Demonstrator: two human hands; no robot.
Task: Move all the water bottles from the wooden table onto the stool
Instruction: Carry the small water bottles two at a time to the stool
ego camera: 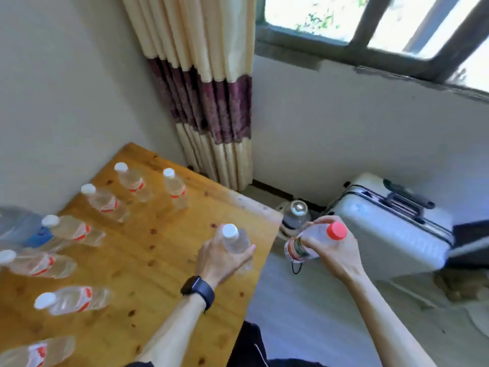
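Note:
My left hand (221, 256) grips a clear white-capped bottle (234, 241) near the right edge of the wooden table (164, 250). My right hand (329, 251) holds a red-capped bottle (315, 241) tilted in the air, off the table's right side, above the floor. Several more white-capped bottles with red labels stand on the table, among them one at the back (132, 181), one beside it (176, 188) and one at the front left (71, 300). No stool is in view.
A large bottle with a blue cap (23, 229) stands at the table's left edge. On the floor are a white suitcase (391, 226) and a glass kettle (297, 214). A curtain (209, 102) hangs in the corner beside a window (370, 27).

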